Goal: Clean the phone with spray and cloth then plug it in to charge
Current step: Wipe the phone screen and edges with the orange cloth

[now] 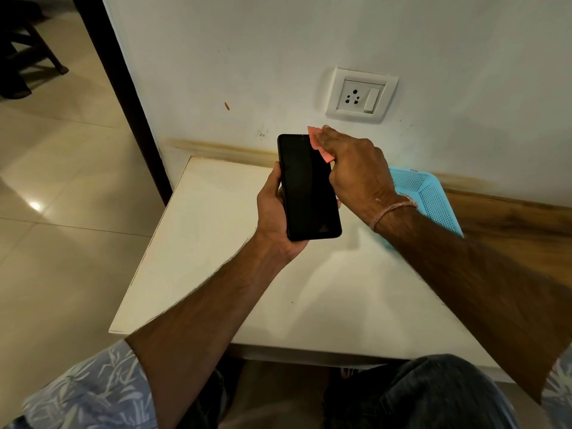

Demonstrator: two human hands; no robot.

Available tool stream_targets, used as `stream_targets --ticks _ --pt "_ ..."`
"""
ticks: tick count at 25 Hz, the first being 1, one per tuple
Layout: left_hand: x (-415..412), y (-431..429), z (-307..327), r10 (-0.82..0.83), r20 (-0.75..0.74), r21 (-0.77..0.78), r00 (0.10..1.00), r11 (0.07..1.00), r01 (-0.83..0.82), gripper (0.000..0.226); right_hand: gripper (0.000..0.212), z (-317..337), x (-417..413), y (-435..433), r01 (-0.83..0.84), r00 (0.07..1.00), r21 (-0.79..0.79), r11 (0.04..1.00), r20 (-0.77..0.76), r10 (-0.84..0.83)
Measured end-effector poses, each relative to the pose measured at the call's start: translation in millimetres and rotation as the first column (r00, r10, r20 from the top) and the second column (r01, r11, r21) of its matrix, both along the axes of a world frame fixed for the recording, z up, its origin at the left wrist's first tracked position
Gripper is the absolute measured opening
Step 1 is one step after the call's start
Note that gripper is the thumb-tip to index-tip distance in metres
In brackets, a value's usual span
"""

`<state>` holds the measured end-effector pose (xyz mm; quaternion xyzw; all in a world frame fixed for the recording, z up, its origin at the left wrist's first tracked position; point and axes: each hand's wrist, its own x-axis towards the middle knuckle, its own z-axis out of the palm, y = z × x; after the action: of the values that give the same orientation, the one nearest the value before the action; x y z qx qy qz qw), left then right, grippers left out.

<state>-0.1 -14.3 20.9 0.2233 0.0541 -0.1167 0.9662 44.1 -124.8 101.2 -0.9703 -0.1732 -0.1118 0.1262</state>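
- My right hand (351, 162) lies on the cloth (319, 144), fingers together and fairly straight, pressing it onto the upper right part of the phone (306, 187). The thumb is hidden, so I cannot tell whether it also nips the cloth from below.
- I press flat because that spreads the cloth over the glass and wipes a broad strip.
- Only a pink corner and edge of the cloth peek out past my fingers. The rest is under the hand.
- My left hand (275, 216) cradles the phone from beneath, thumb curled on its left edge and fingertips wrapped round the right. That grip gives the wiping hand something firm to push against.
- The phone sits at centre frame, dark screen up, top end tilted toward the wall and raised above the table (216, 249), not resting on it.
- Held up like this, the screen faces me, so I can check it for smears.
- To the right, partly behind my right forearm, a blue basket (430, 193) stands on the table against the wall.
- A wall socket (360, 95) with its switch sits just above the phone, close for charging.
- I see no spray bottle or cable. I judge I am in the wiping step, with plugging in not yet done.
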Motion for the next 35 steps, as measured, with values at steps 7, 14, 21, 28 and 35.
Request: stream_targets --ticks 7,14,21,28,35 --pt "-1.0 -0.4 -1.7 0.001 -0.006 0.043 1.000 0.999 0.000 0.051 0.055 1.4 -6.1 3.9 0.067 0.998 0.186 0.980 -0.010 -0.067" --pt "-2.6 4.0 3.5 0.000 -0.020 0.105 1.000 0.994 0.002 0.057 0.050 -10.4 -21.5 -6.6 0.059 0.998 0.192 0.980 -0.023 -0.055" --pt "-0.7 4.5 4.0 -0.003 -0.016 0.151 1.000 0.989 0.005 0.059 0.060 -19.6 -51.2 -17.9 0.010 0.999 0.207 0.978 -0.041 -0.002" --pt "0.8 7.7 6.3 -0.027 0.049 0.075 0.998 0.997 0.023 0.064 0.062 -34.3 -92.7 -30.6 -0.079 0.993 0.192 0.978 -0.075 0.095" --pt "-2.8 6.2 12.4 -0.030 0.023 0.051 0.999 0.998 0.029 0.069 0.063 -49.3 -125.7 -37.7 -0.084 0.993 0.110 0.990 -0.073 0.092"
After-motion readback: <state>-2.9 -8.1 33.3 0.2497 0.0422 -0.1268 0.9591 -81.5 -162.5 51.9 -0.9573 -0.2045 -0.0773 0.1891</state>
